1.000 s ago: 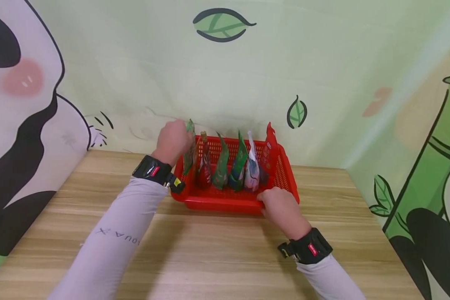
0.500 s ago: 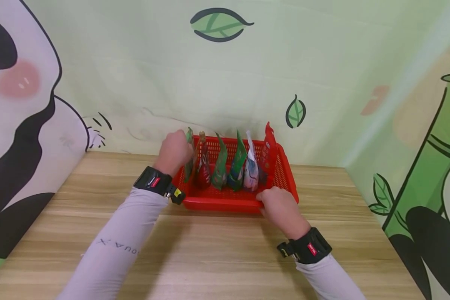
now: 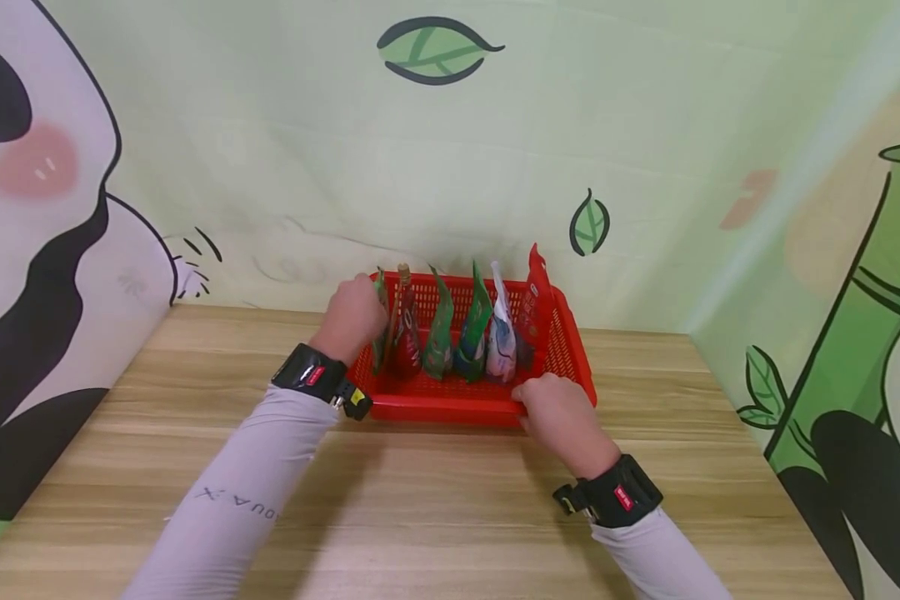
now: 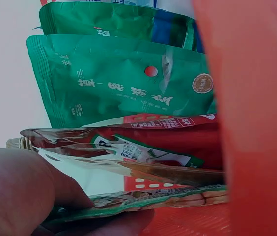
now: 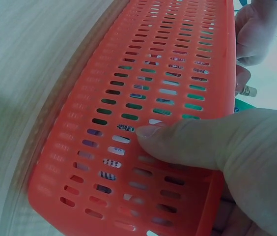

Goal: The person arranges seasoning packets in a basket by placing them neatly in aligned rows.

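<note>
A red plastic basket (image 3: 442, 410) stands on the table, with upright pouches in a row inside. At its left end my left hand (image 3: 351, 318) pinches the top of a thin green-edged packet (image 4: 178, 200) between thumb and fingers. Beside that packet leans a dark red pouch (image 4: 192, 142) with a capped spout. Further right come a green pouch (image 4: 124, 78), a second green pouch (image 3: 474, 329), a white pouch (image 3: 502, 346) and a tall red pouch (image 3: 537, 308). My right hand (image 3: 562, 421) grips the basket's near rim, its thumb against the slotted outer wall.
The wooden table (image 3: 450, 508) extends in front of the basket and to both sides. Close behind the basket hangs a pale green backdrop (image 3: 270, 167) printed with pandas, leaves and bamboo.
My left hand has moved down, lowering the green-edged packet deeper into the basket's left end. The right hand keeps its grip on the rim.
</note>
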The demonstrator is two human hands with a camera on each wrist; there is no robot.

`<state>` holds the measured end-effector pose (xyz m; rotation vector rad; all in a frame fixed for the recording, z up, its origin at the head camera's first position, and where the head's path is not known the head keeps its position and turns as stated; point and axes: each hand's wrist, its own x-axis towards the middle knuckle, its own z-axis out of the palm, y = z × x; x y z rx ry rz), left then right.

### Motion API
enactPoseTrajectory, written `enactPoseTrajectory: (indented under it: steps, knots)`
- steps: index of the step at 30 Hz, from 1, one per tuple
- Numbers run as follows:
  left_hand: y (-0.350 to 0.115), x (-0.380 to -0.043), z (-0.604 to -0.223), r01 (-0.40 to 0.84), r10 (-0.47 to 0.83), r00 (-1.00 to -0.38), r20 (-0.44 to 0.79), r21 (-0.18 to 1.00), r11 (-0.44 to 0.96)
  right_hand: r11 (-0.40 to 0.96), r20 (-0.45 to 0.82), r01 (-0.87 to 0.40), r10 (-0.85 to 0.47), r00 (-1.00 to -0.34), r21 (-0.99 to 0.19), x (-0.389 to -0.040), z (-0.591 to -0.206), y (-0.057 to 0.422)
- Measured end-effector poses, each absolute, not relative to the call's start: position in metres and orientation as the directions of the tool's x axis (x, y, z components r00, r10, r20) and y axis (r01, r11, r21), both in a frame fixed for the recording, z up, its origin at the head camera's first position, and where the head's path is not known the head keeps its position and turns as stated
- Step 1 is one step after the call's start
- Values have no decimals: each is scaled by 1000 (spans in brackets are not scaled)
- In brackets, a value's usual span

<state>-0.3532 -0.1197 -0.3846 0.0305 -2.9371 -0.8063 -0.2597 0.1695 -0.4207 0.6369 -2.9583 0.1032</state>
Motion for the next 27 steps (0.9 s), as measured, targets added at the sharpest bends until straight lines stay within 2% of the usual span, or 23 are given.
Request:
enactPoseTrajectory:
  steps: [12,27]
  knots:
    - [-114,-352,-390,-50,-60,-998,3,522,851,911,120,-408,-400,-909,-57,-257,-418,169]
    - [-110,-351,-399,2,-16,-999,35,459,888,907,136,-419,-410,-902,-42,-258,-419,170]
